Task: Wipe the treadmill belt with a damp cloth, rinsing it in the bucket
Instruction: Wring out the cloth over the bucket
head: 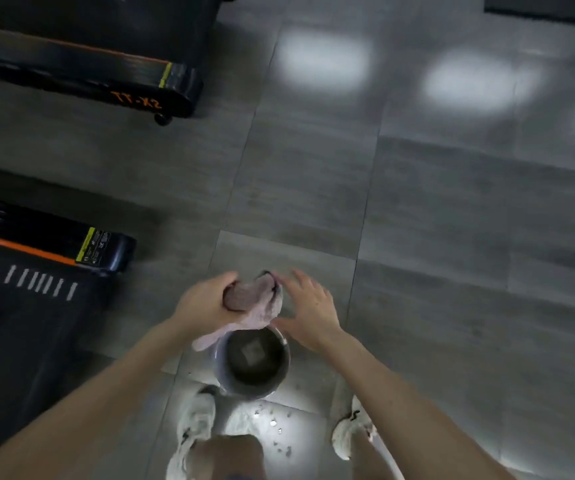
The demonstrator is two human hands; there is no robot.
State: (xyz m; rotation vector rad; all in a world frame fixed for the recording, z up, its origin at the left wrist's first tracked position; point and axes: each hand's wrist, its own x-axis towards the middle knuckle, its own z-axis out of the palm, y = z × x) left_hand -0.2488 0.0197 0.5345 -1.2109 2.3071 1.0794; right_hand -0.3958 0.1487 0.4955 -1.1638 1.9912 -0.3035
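Note:
A pinkish cloth [256, 306] is bunched above the grey bucket [280, 374], which stands on the floor between my feet and holds dark water. My left hand [203, 303] grips the cloth, and one end hangs down past the bucket's left rim. My right hand [308, 306] is beside the cloth with fingers spread, its fingertips at the cloth's far end; the view is blurred there. The treadmill belt [19, 341] is black with white stripes and lies to my left.
A second treadmill [81, 71] with orange lettering stands at the upper left. Grey floor tiles [435, 237] stretch to the right. Water drops [272, 424] mark the floor in front of the bucket. My white shoes [194, 424] flank the bucket.

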